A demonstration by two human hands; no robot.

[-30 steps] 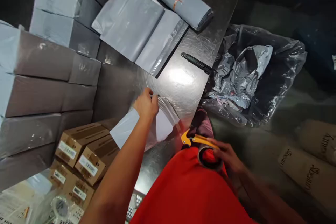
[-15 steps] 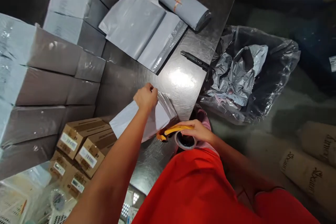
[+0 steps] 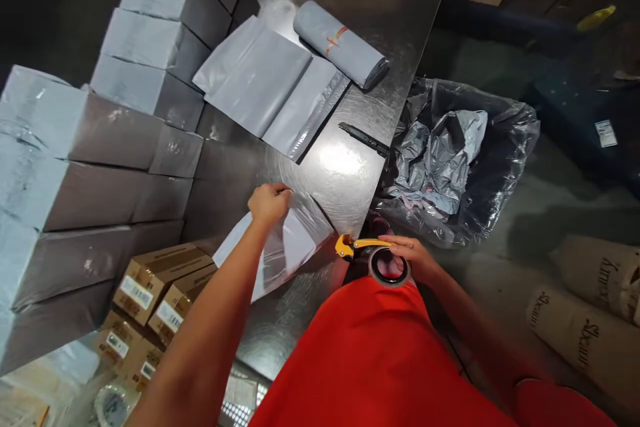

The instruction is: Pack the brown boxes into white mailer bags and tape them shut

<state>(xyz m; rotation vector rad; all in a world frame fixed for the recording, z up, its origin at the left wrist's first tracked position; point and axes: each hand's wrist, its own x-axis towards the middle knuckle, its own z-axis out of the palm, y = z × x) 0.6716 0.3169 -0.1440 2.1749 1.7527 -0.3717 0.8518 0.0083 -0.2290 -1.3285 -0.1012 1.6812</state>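
My left hand (image 3: 270, 205) is closed, pinching the top of a whitish plastic mailing bag (image 3: 287, 247) that lies on the metal table near its front edge. The bag is creased, and its right end looks shiny. My right hand (image 3: 410, 255) is wrapped round a yellow tape dispenser (image 3: 367, 243), with a roll of tape (image 3: 389, 282) hanging below the handle. It is held in front of my red clothing, just right of the bag and apart from it.
Flat grey mailing bags (image 3: 280, 73), a grey roll (image 3: 340, 43) and a black utility knife (image 3: 364, 138) lie on the metal table (image 3: 345, 173). Wrapped boxes (image 3: 110, 133) are stacked left, above small brown cartons (image 3: 143, 283). A plastic-lined bin (image 3: 510, 193) holds crumpled grey plastic at right.
My right hand has drawn the tape dispenser to the right, away from the bag. My left hand still grips the bag. The whole view has shifted slightly.
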